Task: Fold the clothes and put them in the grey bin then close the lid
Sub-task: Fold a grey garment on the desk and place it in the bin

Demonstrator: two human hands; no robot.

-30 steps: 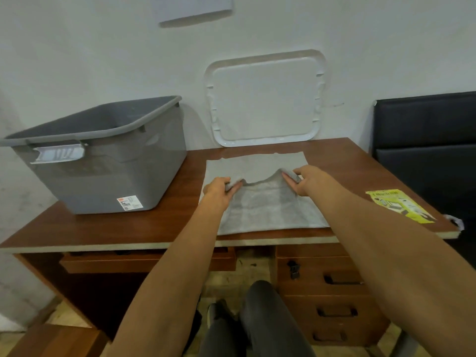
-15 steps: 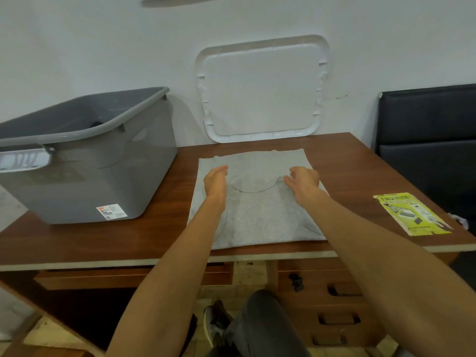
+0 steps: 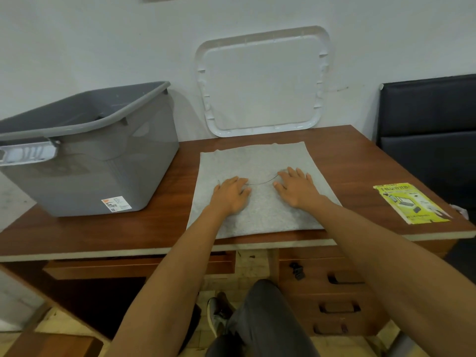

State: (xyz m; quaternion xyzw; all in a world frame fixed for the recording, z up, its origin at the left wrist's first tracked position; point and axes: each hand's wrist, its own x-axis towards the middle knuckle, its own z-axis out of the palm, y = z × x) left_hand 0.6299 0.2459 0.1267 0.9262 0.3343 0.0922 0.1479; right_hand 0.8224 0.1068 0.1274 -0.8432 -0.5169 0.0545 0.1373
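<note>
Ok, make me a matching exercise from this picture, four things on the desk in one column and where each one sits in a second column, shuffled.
Things
1. grey bin
2. white lid
3. grey garment
4. yellow leaflet

Places
A. standing at the back, leaning against the wall
B. right end of the desk
C. flat in the middle, under the left hand and right hand
D. left end of the desk

Pairs: 1-D, 2-A, 3-C, 4-B
</note>
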